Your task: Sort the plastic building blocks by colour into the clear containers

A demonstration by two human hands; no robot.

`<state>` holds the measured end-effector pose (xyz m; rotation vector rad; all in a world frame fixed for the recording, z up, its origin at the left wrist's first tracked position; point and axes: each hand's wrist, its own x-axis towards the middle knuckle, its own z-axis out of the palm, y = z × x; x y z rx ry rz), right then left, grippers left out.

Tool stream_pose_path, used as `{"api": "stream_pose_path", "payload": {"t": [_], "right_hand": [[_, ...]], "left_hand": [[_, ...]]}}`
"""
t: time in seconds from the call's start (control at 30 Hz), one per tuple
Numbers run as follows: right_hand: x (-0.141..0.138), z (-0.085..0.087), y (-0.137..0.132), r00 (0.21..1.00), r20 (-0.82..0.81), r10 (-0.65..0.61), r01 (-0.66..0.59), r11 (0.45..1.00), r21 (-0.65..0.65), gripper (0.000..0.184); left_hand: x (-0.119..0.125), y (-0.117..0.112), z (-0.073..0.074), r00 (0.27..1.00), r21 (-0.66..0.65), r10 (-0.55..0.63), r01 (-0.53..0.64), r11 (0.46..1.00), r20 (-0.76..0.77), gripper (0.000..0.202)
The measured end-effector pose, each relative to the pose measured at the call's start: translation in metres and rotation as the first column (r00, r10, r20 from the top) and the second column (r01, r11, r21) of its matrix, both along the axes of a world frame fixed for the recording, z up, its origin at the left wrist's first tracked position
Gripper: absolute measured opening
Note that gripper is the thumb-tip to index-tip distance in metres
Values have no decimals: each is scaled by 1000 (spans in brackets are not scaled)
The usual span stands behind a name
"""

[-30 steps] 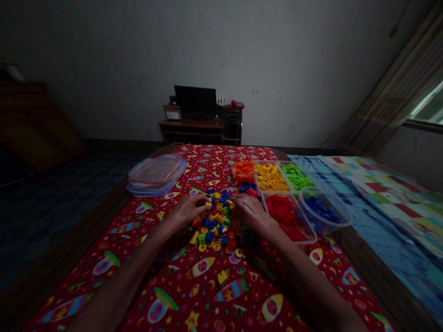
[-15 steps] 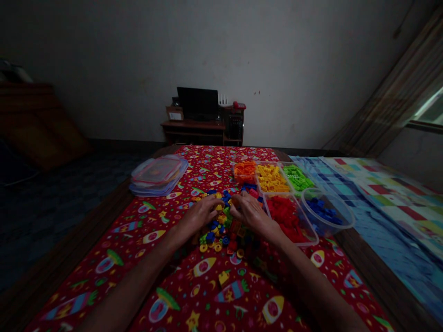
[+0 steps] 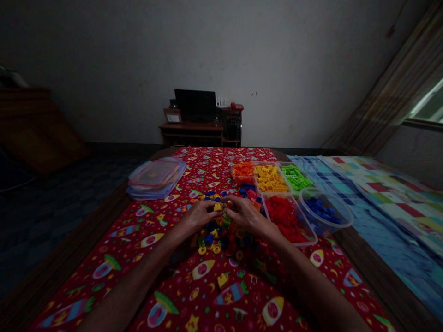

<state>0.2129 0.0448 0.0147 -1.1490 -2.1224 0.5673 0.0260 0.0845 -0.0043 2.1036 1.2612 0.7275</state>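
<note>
A heap of mixed small plastic bricks (image 3: 221,235) lies on a red patterned cloth (image 3: 214,295). Both my hands rest on the far side of the heap, fingertips nearly meeting. My left hand (image 3: 199,215) curls its fingers around a small yellow brick (image 3: 218,207). My right hand (image 3: 244,213) pinches at the same spot; what it holds is too small to name. To the right stand clear tubs: orange bricks (image 3: 243,170), yellow bricks (image 3: 270,178), green bricks (image 3: 295,175), red bricks (image 3: 285,216), and a round tub of blue bricks (image 3: 323,211).
A stack of clear lids (image 3: 156,176) lies at the left on the cloth. A lone yellow brick (image 3: 222,279) sits nearer me. A chequered mat (image 3: 387,207) covers the surface to the right. A desk with a dark monitor (image 3: 195,105) stands by the far wall.
Both hands have drawn together over the far edge of the heap, fingertips now nearly touching around a yellow brick. The tubs and lids have not moved.
</note>
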Motion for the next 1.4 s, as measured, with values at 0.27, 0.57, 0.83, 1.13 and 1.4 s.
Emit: {"api": "stream_pose_path", "payload": {"t": [0.27, 0.57, 0.83, 1.13, 1.4], "right_hand": [[0, -6, -1, 996, 85, -32, 27, 998, 48, 19], [72, 42, 56, 902, 277, -330, 294, 942, 164, 30], [121, 54, 116, 720, 439, -538, 459, 843, 280, 20], [57, 40, 22, 968, 87, -236, 216, 957, 196, 25], [22, 25, -5, 905, 412, -108, 65, 991, 119, 15]], "left_hand": [[10, -16, 12, 975, 70, 28, -13, 997, -219, 18], [-38, 15, 20, 970, 242, 205, -168, 956, -135, 32], [-75, 44, -12, 923, 212, 290, -239, 947, -253, 39], [-69, 43, -23, 949, 97, 142, -119, 988, -283, 35], [-62, 15, 10, 885, -3, 43, -50, 999, -464, 17]]}}
